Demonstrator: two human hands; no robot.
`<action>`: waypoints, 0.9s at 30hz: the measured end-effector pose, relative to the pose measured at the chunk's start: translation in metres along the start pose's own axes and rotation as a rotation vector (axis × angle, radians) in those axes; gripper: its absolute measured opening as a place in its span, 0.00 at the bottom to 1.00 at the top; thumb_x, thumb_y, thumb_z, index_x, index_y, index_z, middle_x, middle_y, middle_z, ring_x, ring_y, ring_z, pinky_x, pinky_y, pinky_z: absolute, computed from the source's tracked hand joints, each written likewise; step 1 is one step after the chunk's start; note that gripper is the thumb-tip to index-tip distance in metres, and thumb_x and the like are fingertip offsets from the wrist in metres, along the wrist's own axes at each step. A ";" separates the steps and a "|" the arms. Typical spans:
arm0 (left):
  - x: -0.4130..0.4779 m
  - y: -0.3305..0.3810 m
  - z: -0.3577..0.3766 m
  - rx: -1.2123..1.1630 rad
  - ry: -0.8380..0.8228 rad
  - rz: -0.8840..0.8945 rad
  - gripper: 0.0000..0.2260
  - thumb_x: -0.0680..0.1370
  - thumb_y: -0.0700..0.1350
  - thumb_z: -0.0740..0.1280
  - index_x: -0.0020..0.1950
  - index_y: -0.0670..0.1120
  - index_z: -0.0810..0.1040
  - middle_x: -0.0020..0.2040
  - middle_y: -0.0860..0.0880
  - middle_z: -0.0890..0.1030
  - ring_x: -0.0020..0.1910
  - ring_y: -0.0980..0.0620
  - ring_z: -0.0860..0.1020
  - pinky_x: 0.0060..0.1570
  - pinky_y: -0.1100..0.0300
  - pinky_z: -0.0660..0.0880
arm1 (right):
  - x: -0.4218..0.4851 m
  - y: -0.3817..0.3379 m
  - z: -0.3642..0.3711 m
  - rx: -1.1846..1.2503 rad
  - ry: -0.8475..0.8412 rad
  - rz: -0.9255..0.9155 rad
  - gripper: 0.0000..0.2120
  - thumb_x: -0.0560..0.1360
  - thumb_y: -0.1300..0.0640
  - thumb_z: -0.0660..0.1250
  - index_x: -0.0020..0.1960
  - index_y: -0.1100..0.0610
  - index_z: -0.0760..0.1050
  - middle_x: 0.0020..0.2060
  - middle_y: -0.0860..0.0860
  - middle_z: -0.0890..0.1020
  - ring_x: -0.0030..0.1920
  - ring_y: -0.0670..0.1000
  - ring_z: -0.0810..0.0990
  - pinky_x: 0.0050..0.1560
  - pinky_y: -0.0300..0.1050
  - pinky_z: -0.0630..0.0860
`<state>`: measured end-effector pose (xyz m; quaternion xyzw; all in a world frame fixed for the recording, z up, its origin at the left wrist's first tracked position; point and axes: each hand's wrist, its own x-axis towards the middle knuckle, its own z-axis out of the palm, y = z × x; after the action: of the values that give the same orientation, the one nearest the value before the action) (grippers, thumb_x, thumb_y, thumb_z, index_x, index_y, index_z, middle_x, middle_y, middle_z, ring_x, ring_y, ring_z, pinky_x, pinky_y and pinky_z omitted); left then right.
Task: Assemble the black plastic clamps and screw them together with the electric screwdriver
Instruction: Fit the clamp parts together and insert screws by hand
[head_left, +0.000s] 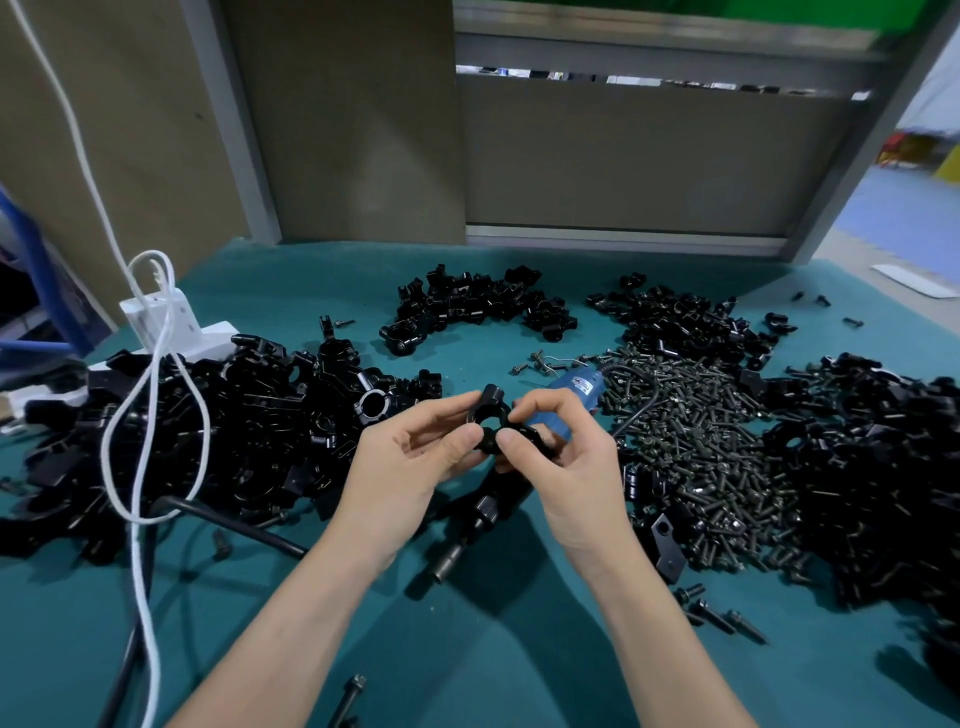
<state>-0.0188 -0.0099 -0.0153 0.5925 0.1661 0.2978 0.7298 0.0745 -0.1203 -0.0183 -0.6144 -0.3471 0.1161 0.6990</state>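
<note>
Above the middle of the teal table, my left hand (415, 447) grips a black plastic clamp half (485, 410) with a round bore. My right hand (558, 447) pinches a second black clamp piece (524, 434) and holds it against the first. The blue electric screwdriver (574, 387) lies on the table just behind my right hand, partly hidden by my fingers, its black front end (488, 506) pointing toward me below my hands. A heap of dark screws (691, 431) lies to the right of it.
Piles of black clamp parts lie at the left (234, 426), far centre (478, 306), far right (685, 322) and right edge (872, 467). A white cable (140, 441) loops from a white power strip (166, 322) at the left. Loose screws (722, 618) lie near the front right.
</note>
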 end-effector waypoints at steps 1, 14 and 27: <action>0.000 0.000 0.000 0.002 -0.001 0.003 0.13 0.66 0.42 0.72 0.50 0.51 0.85 0.49 0.46 0.85 0.48 0.51 0.83 0.47 0.62 0.80 | 0.000 0.001 -0.001 -0.003 -0.009 -0.005 0.07 0.68 0.58 0.71 0.40 0.47 0.75 0.48 0.62 0.76 0.40 0.62 0.75 0.50 0.58 0.75; -0.004 0.002 0.002 0.246 -0.012 0.188 0.16 0.69 0.37 0.74 0.51 0.55 0.84 0.48 0.55 0.85 0.50 0.58 0.82 0.49 0.69 0.76 | 0.005 0.006 -0.010 0.088 -0.042 0.092 0.20 0.67 0.69 0.74 0.51 0.51 0.76 0.43 0.42 0.82 0.47 0.42 0.80 0.51 0.38 0.74; -0.029 -0.010 0.026 0.863 -0.449 0.578 0.13 0.71 0.38 0.75 0.55 0.47 0.83 0.51 0.54 0.83 0.50 0.63 0.79 0.52 0.69 0.75 | -0.047 -0.003 -0.069 -0.093 -0.153 0.202 0.17 0.68 0.72 0.73 0.47 0.51 0.83 0.47 0.57 0.81 0.44 0.49 0.80 0.41 0.41 0.79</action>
<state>-0.0229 -0.0490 -0.0215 0.9073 -0.0555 0.2572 0.3279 0.0825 -0.2023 -0.0315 -0.6672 -0.3408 0.2160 0.6262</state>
